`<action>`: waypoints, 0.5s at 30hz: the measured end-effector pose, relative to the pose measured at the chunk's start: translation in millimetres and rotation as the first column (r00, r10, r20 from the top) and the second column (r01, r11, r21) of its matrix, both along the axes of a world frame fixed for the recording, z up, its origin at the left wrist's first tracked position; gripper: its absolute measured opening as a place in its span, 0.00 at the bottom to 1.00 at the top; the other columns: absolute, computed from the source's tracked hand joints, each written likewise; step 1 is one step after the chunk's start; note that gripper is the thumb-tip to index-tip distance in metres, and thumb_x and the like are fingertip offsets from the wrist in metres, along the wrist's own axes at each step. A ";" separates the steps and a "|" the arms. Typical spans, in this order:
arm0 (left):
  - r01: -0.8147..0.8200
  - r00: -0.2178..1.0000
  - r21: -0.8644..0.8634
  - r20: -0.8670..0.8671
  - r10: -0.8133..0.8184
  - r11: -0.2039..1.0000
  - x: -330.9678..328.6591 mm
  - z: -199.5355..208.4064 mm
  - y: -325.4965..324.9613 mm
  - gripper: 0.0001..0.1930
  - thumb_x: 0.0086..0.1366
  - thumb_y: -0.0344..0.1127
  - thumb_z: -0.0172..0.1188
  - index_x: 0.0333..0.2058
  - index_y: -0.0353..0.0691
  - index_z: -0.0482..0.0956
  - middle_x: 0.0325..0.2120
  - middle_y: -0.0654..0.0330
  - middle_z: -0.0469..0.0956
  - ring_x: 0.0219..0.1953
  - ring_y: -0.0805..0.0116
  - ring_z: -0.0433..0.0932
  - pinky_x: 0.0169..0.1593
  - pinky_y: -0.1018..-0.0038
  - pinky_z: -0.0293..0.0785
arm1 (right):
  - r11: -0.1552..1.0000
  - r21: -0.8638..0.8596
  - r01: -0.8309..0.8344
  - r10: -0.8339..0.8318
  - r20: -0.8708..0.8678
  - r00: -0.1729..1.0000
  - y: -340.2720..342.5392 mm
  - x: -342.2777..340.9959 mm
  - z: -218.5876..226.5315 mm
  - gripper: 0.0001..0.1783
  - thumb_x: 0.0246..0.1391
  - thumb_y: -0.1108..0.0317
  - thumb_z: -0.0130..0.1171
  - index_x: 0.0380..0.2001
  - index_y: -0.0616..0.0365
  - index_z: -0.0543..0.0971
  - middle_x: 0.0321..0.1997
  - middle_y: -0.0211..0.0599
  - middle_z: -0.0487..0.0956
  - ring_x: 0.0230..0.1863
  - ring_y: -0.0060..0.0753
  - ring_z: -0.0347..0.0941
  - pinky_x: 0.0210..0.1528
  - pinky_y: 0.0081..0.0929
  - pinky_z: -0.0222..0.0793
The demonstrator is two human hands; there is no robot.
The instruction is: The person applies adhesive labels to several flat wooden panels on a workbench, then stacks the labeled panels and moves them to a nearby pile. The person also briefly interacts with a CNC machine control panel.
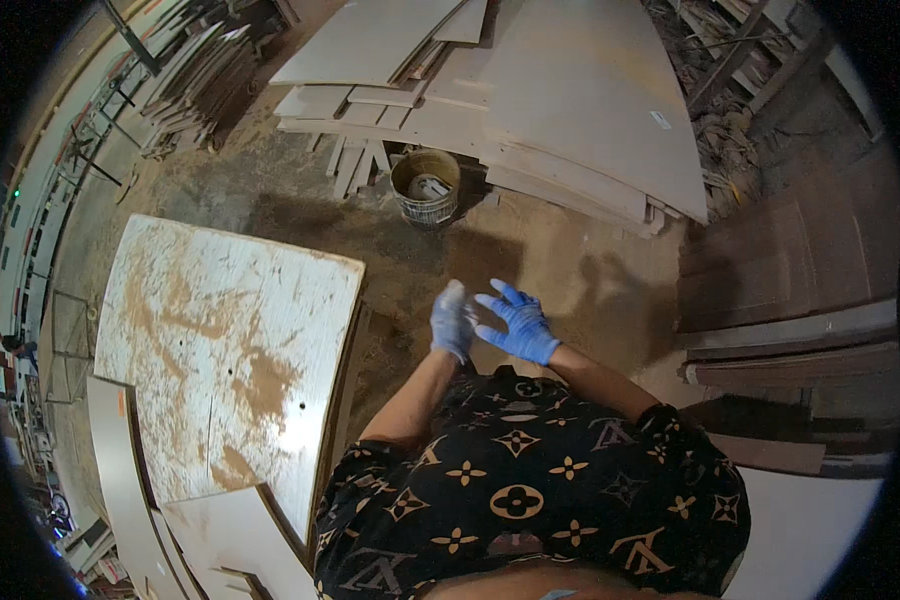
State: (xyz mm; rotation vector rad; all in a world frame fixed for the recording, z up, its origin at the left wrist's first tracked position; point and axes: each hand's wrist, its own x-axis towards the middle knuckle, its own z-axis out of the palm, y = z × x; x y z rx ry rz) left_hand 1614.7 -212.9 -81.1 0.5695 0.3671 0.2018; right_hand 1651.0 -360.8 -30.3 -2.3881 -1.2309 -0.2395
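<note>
**Gloved hands brought together above a dusty workshop floor**

The scene is filled by a sawdust-covered floor (270, 200) ringed with pale sheet material. A broad stack of boards (570, 110) is leaned and piled at the top of the view, and a large white panel (220, 350), streaked with brown dust and marked by a few small holes, is laid flat at the person's left, with further offcuts beneath and below it. Darker brown panels (790, 260) are stacked at the right. A round bucket (425, 185) is stood on the floor just in front of the board stack, well apart from the hands.

Both hands are raised in front of the chest, over bare floor, and blue gloves are worn on each. The left hand (453, 320) is seen blurred, its fingers held together and pointing upward. The right hand (515, 325) is held just beside it, touching or nearly so, with its fingers spread; nothing is gripped by either.

The step in hand is judged to be the fitting or adjusting of the gloves. A firm tug at the cuff and a settling of each fingertip would be called for next.
</note>
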 end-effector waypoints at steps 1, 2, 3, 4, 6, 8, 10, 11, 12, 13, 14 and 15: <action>-0.085 0.979 0.102 -0.175 0.102 0.991 26.0 -8.7 21.0 0.10 0.62 0.46 0.52 0.31 0.46 0.71 0.23 0.69 0.68 0.23 0.75 0.65 0.26 0.78 0.64 | 1.000 -0.012 0.016 -0.019 -0.282 0.959 -1.4 19.0 -8.6 0.29 0.48 0.49 0.56 0.52 0.50 0.68 0.60 0.44 0.60 0.56 0.51 0.61 0.55 0.42 0.60; -0.156 0.897 0.201 -0.381 0.224 0.967 53.9 -18.9 44.9 0.10 0.62 0.45 0.50 0.29 0.46 0.72 0.24 0.67 0.69 0.22 0.74 0.65 0.25 0.77 0.64 | 0.996 -0.018 0.086 -0.086 -0.389 0.917 -0.8 37.3 -20.8 0.29 0.49 0.49 0.55 0.53 0.50 0.67 0.60 0.45 0.60 0.57 0.50 0.60 0.55 0.41 0.59; -0.152 0.875 0.219 -0.423 0.234 0.964 80.1 -30.3 69.8 0.11 0.62 0.45 0.51 0.29 0.45 0.72 0.23 0.66 0.70 0.21 0.73 0.65 0.24 0.76 0.63 | 0.990 0.030 0.136 -0.108 -0.458 0.882 0.2 55.1 -34.6 0.29 0.50 0.49 0.54 0.53 0.50 0.67 0.60 0.45 0.61 0.57 0.49 0.60 0.56 0.40 0.59; -0.184 0.877 0.251 -0.394 0.274 0.950 106.5 -42.9 97.4 0.12 0.61 0.45 0.51 0.28 0.44 0.73 0.23 0.64 0.70 0.21 0.72 0.66 0.23 0.75 0.63 | 0.979 0.067 0.190 -0.126 -0.532 0.838 1.4 71.6 -49.4 0.29 0.51 0.49 0.54 0.54 0.51 0.66 0.59 0.45 0.61 0.58 0.48 0.59 0.56 0.39 0.59; -0.067 0.791 0.220 -0.583 0.187 0.973 167.0 -72.6 157.2 0.18 0.61 0.50 0.50 0.36 0.40 0.75 0.28 0.60 0.71 0.27 0.68 0.70 0.30 0.65 0.65 | 0.936 -0.067 0.345 -0.290 -0.703 0.649 -0.2 97.5 -76.8 0.26 0.53 0.53 0.52 0.52 0.53 0.67 0.59 0.46 0.61 0.56 0.46 0.61 0.55 0.39 0.59; -0.237 0.719 0.262 -0.601 0.351 0.935 226.3 -108.6 204.5 0.21 0.59 0.51 0.52 0.41 0.39 0.75 0.34 0.56 0.74 0.35 0.62 0.72 0.38 0.63 0.67 | 0.893 -0.194 0.407 -0.419 -0.690 0.590 -4.8 115.6 -98.1 0.23 0.54 0.56 0.51 0.50 0.55 0.70 0.56 0.47 0.65 0.55 0.47 0.62 0.55 0.39 0.59; -0.184 0.670 0.272 -0.669 0.323 0.945 282.5 -148.5 254.3 0.27 0.59 0.56 0.50 0.47 0.39 0.71 0.43 0.53 0.71 0.41 0.59 0.70 0.44 0.64 0.66 | 0.778 -0.245 0.579 -0.476 -0.831 0.288 -12.1 115.3 -113.0 0.21 0.53 0.57 0.52 0.48 0.57 0.72 0.53 0.49 0.68 0.54 0.48 0.63 0.54 0.37 0.60; -0.175 0.621 0.257 -0.720 0.309 0.951 307.4 -168.4 273.6 0.30 0.59 0.58 0.49 0.50 0.39 0.69 0.47 0.51 0.70 0.45 0.57 0.70 0.47 0.64 0.66 | 0.721 -0.337 0.606 -0.592 -0.754 0.286 -13.3 110.8 -119.8 0.21 0.53 0.57 0.53 0.48 0.57 0.73 0.51 0.49 0.69 0.53 0.47 0.64 0.53 0.37 0.61; -0.191 0.721 0.149 -0.650 0.242 0.970 333.4 -187.1 290.9 0.33 0.58 0.61 0.46 0.53 0.40 0.65 0.51 0.53 0.65 0.48 0.57 0.66 0.50 0.63 0.63 | 0.680 -0.362 0.638 -0.663 -0.675 0.323 -16.7 104.2 -123.2 0.22 0.53 0.56 0.53 0.47 0.57 0.73 0.50 0.48 0.71 0.53 0.47 0.65 0.53 0.37 0.61; -0.212 0.795 0.027 -0.576 0.188 0.977 361.3 -203.9 306.9 0.36 0.58 0.64 0.44 0.56 0.42 0.61 0.54 0.54 0.61 0.52 0.56 0.63 0.53 0.62 0.60 | 0.616 -0.375 0.693 -0.646 -0.744 0.172 -18.2 96.0 -126.4 0.22 0.53 0.56 0.53 0.47 0.57 0.73 0.51 0.47 0.70 0.52 0.46 0.65 0.53 0.38 0.61; -0.222 0.843 -0.118 -0.523 0.129 0.968 383.9 -218.8 319.5 0.39 0.57 0.66 0.41 0.60 0.44 0.57 0.58 0.55 0.57 0.56 0.56 0.60 0.56 0.61 0.57 | 0.541 -0.399 0.741 -0.607 -0.795 0.015 -19.3 85.5 -128.3 0.22 0.53 0.55 0.54 0.47 0.57 0.73 0.51 0.47 0.70 0.52 0.46 0.65 0.53 0.39 0.61; -0.118 0.887 -0.140 -0.460 0.041 0.983 404.4 -229.6 338.7 0.41 0.57 0.69 0.38 0.61 0.47 0.52 0.60 0.56 0.52 0.58 0.55 0.56 0.58 0.58 0.53 | 0.502 -0.453 0.737 -0.646 -0.763 -0.029 -19.6 75.8 -128.8 0.22 0.53 0.55 0.54 0.47 0.56 0.73 0.51 0.46 0.70 0.52 0.46 0.65 0.53 0.40 0.62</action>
